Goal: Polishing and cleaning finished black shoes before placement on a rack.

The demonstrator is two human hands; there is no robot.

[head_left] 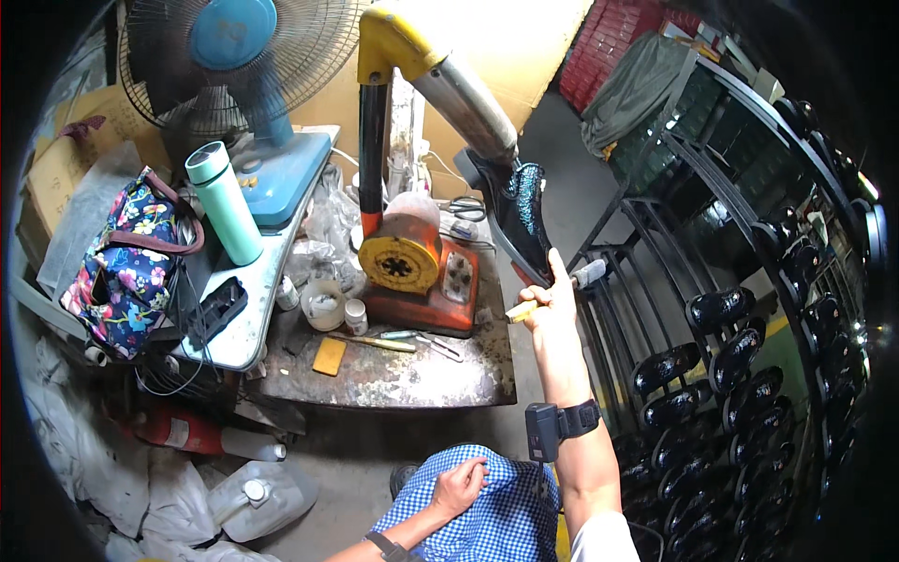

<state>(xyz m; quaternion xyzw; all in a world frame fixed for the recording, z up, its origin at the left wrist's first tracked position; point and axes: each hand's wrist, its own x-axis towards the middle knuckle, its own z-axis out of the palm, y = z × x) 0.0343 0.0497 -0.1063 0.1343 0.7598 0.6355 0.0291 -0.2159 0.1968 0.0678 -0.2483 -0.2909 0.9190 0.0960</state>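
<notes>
One dark shoe (521,217) is sitting on the stand, its length slanting toe-down-right; the right hand (548,302) is gripping one brush (552,290), and the left hand (461,487) is resting loosely curled on the lap.

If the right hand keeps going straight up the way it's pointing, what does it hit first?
Most likely the dark shoe mounted on the metal arm. The right hand, gripping a small tool, already has its thumb at the shoe's lower edge, apparently touching it, though depth is hard to judge here.
</notes>
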